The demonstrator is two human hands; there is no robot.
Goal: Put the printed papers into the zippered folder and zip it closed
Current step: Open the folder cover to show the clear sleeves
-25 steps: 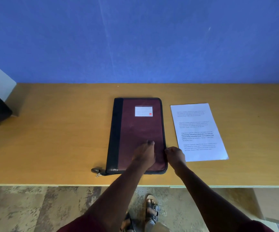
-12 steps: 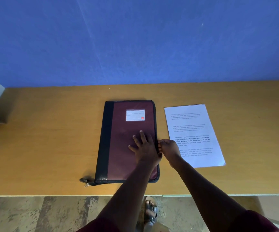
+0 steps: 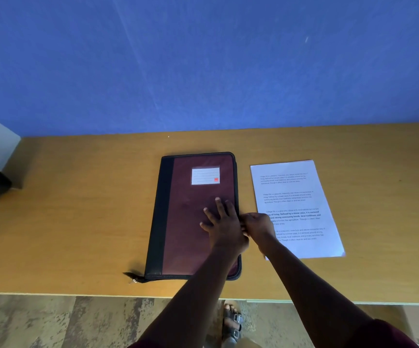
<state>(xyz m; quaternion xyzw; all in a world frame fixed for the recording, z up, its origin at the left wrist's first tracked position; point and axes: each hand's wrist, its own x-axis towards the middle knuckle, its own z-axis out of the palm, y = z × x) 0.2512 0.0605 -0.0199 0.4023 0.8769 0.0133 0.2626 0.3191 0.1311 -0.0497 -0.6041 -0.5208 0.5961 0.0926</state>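
The left hand (image 3: 222, 222) stays flat, fingers spread, on the closed folder (image 3: 193, 217) mid-table. The right hand (image 3: 258, 226), pinching at its right edge, has crept farther along. Papers (image 3: 296, 197) lie unmoved beside it.

I see bare forearms, maroon short sleeves (image 3: 389, 334) at my five and six o'clock, and a grey buckled sandal (image 3: 233, 322) on one foot.
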